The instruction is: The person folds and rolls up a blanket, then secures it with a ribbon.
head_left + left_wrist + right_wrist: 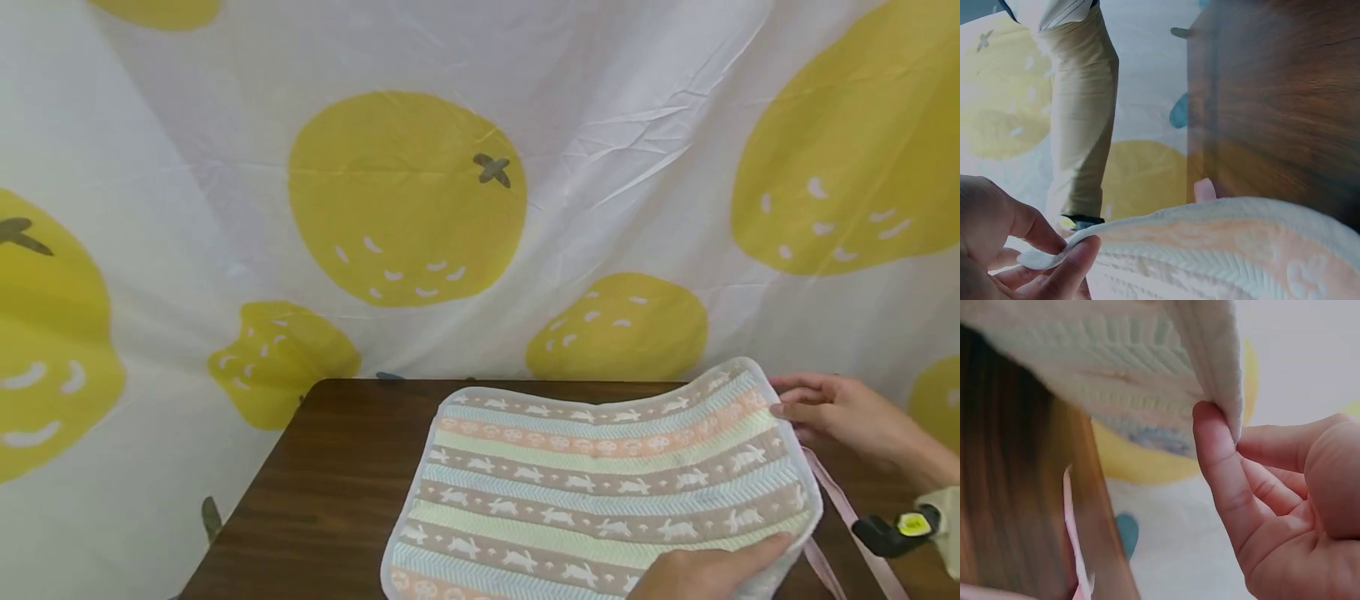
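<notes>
A striped, quilted cloth [600,492] with white rabbits, rounded corners and a pale bound edge is spread out in the head view, its right side lifted off the table. My right hand [847,412] pinches its upper right edge; the right wrist view shows the thumb and forefinger closed on the pale border [1216,369]. At the lower right of the cloth is my left hand [708,571], partly cut off by the frame. In the left wrist view, its thumb and finger pinch a folded bit of the edge [1050,257]. Pink ribbon strips [851,517] lie beside the cloth, partly hidden under it.
A dark brown wooden table [315,475] lies under the cloth. Behind it hangs a white curtain [622,108] printed with yellow fruit. A black strap piece with a yellow label [900,527] sits at the right wrist, below a beige sleeve [1085,119].
</notes>
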`<control>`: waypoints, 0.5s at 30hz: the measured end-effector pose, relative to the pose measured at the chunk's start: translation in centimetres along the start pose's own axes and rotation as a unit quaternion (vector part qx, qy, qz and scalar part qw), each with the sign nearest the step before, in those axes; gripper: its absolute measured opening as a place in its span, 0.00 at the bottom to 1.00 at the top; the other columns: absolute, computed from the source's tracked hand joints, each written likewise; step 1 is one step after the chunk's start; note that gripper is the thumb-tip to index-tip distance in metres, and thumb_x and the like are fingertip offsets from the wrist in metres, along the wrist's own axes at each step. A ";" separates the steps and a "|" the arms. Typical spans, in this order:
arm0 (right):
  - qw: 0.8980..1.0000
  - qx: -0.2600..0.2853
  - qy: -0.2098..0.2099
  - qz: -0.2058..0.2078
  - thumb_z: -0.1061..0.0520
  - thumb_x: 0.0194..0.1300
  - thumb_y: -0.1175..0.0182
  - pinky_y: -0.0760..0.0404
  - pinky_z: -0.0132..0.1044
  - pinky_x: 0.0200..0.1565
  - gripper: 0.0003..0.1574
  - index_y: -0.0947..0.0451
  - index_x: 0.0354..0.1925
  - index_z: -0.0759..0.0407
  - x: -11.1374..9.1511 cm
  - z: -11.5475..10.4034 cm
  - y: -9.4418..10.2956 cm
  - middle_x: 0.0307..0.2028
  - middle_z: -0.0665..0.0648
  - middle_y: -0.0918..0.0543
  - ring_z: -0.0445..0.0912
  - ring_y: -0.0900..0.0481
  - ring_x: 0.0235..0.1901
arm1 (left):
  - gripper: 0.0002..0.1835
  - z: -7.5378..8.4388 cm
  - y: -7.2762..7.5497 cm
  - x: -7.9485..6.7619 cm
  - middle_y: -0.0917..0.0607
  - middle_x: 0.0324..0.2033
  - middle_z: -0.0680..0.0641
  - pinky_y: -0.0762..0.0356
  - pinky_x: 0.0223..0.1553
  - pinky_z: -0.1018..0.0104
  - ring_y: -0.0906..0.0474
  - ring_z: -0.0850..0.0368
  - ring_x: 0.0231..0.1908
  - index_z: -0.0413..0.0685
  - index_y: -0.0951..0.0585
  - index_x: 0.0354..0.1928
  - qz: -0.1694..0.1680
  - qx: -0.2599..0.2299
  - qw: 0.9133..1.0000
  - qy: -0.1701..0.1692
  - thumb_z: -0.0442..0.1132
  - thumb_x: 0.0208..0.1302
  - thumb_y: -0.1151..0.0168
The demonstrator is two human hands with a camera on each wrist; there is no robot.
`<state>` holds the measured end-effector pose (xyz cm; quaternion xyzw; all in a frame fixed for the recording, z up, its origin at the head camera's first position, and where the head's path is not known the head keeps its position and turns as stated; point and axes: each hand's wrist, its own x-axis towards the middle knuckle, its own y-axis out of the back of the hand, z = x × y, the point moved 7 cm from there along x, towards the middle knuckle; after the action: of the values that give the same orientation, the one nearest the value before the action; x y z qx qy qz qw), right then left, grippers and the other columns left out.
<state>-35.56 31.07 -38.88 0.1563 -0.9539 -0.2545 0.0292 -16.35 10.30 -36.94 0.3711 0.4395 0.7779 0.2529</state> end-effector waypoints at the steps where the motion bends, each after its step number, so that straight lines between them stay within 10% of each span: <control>1: 1.000 0.016 -0.003 -0.007 0.54 0.65 0.43 0.18 0.38 0.36 0.39 0.46 0.64 0.74 0.1 -0.4 -0.3 0.37 0.54 0.17 0.43 0.17 0.36 | 0.39 -0.3 0.3 -0.1 0.20 0.50 0.63 0.41 0.42 0.94 0.37 0.85 0.35 0.62 0.43 0.71 -0.003 0.009 1.000 0.020 0.51 0.60 0.38; 11: 0.984 0.167 -0.001 -0.058 0.57 0.67 0.45 0.19 0.44 0.40 0.34 0.48 0.63 0.68 2.0 -6.1 -4.3 0.41 0.57 0.20 0.51 0.17 0.39 | 0.39 -3.7 3.5 -3.1 0.16 0.34 0.59 0.35 0.30 0.91 0.34 0.83 0.26 0.61 0.36 0.67 0.043 -0.075 0.994 0.074 0.40 0.51 0.34; 15: 0.990 0.133 0.024 -0.036 0.56 0.66 0.44 0.18 0.41 0.39 0.36 0.46 0.65 0.69 2.7 -8.8 -5.6 0.41 0.55 0.20 0.46 0.17 0.38 | 0.39 -5.6 4.5 -5.4 0.16 0.29 0.55 0.29 0.25 0.86 0.31 0.83 0.27 0.58 0.33 0.65 0.056 -0.215 0.967 0.121 0.29 0.47 0.40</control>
<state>-35.38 21.39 -34.05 0.1991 -0.9720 -0.1227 0.0224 -17.92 1.40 -36.82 0.2349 0.2674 0.9064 0.2275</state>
